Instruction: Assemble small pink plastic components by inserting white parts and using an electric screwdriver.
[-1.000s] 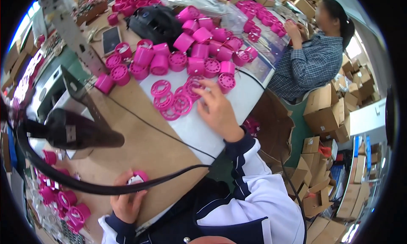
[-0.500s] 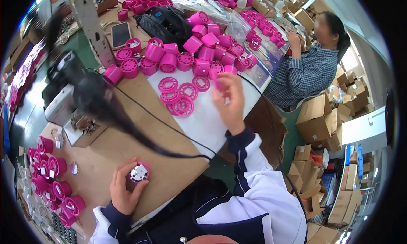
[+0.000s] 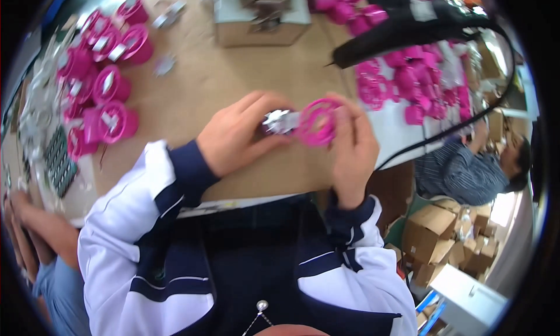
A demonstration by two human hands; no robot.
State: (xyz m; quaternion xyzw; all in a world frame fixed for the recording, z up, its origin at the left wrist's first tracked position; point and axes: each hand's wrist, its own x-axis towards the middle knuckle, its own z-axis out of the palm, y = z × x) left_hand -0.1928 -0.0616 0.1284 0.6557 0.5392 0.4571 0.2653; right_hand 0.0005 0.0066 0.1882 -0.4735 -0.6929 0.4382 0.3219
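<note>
My left hand [image 3: 236,135] grips a small silvery-white round part [image 3: 280,121] in its fingertips. Against that part my right hand [image 3: 353,149] holds a pink plastic ring [image 3: 317,123]. Both hands meet just above the brown table [image 3: 198,85], close to my chest. White and navy sleeves cover my forearms.
Several finished pink spools [image 3: 108,94] stand at the left of the table. More pink parts [image 3: 408,82] lie on a white surface at the right, under a black cable [image 3: 443,132]. A grey box [image 3: 259,15] sits at the back. A seated person [image 3: 472,167] and cardboard boxes [image 3: 443,237] are at the right.
My right hand has come back from the pile of pink rings with one ring and now meets my left hand. The view has tilted down toward my lap.
</note>
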